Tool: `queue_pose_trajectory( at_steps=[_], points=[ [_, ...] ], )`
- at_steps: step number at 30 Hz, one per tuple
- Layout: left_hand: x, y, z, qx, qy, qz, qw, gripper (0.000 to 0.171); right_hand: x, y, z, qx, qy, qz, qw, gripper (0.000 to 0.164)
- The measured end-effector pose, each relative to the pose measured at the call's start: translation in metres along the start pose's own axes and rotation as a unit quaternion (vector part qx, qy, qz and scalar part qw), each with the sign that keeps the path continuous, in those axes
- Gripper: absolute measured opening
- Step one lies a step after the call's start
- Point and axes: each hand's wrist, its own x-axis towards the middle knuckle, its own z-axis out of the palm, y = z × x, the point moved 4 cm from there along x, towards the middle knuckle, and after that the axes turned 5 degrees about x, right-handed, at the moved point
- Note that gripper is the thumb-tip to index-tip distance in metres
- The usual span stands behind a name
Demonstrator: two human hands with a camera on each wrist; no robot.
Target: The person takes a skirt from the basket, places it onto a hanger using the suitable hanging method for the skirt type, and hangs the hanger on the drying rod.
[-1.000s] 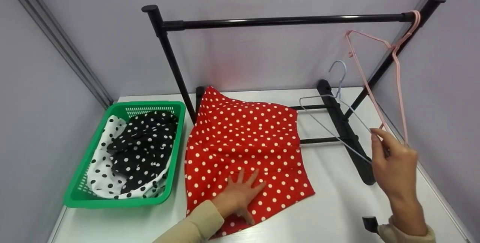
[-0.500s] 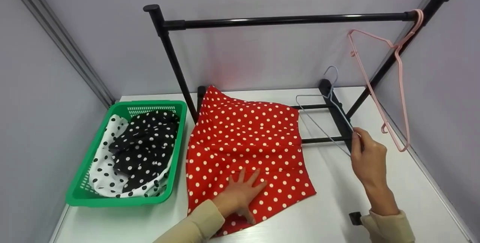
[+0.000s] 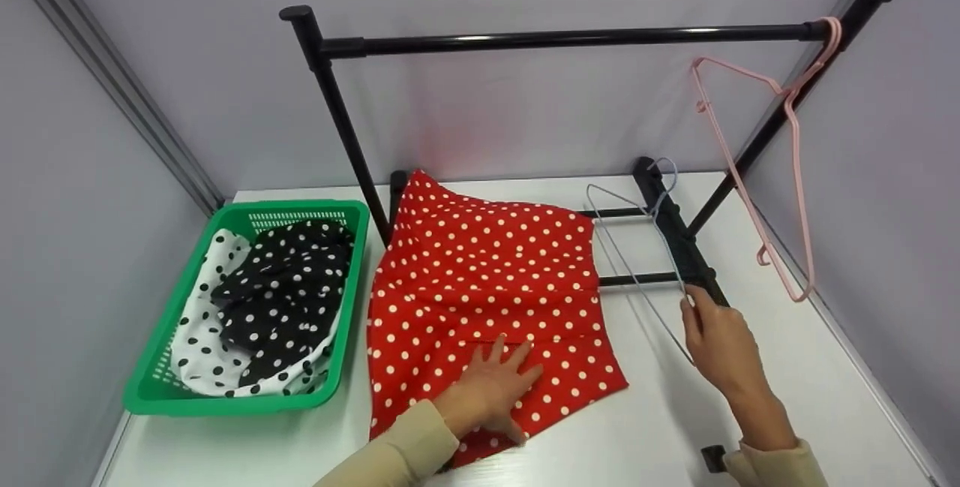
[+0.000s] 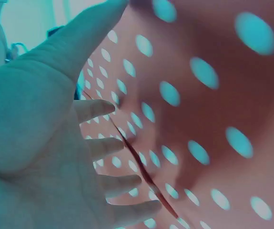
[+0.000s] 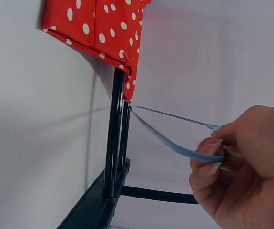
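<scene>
A red cloth with white dots (image 3: 487, 262) lies spread over the white table, its far part over the rack's base. My left hand (image 3: 491, 389) rests on its near part with fingers spread; in the left wrist view the palm and fingers (image 4: 106, 148) face the dotted fabric. To the right, my right hand (image 3: 724, 341) pinches a light blue clothes hanger (image 3: 622, 258) near one lower corner. The hanger is tilted, its hook pointing away, its far corner close to the cloth's right edge. The right wrist view shows curled fingers around the blue hanger (image 5: 175, 145).
A black clothes rack (image 3: 570, 40) stands behind, with pink hangers (image 3: 720, 138) on its right end. At the left is a green basket (image 3: 135, 397) holding a black dotted cloth (image 3: 289, 299) and a white dotted cloth (image 3: 202, 329). Grey walls enclose the table.
My right hand has moved left and lower with the blue hanger, away from the pink hangers and closer to the red cloth. The left hand has shifted slightly to the right on the cloth.
</scene>
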Motion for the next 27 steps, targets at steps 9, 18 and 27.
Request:
queue_pose_trajectory(
  at_steps=[9, 18, 27],
  points=[
    [0.025, 0.028, -0.009, -0.019, 0.035, 0.008, 0.9992, 0.087, -0.009, 0.005, 0.012, 0.027, -0.042, 0.004, 0.999, 0.026],
    [0.040, 0.040, -0.010, 0.072, 0.067, -0.024, 0.9949, 0.084, -0.014, 0.007, 0.018, 0.036, -0.055, 0.025, 0.998, 0.029],
    [0.046, 0.039, -0.018, 0.065, 0.064, -0.031, 0.9954, 0.069, -0.017, 0.007, 0.019, 0.033, -0.059, 0.034, 0.997, 0.029]
  ],
)
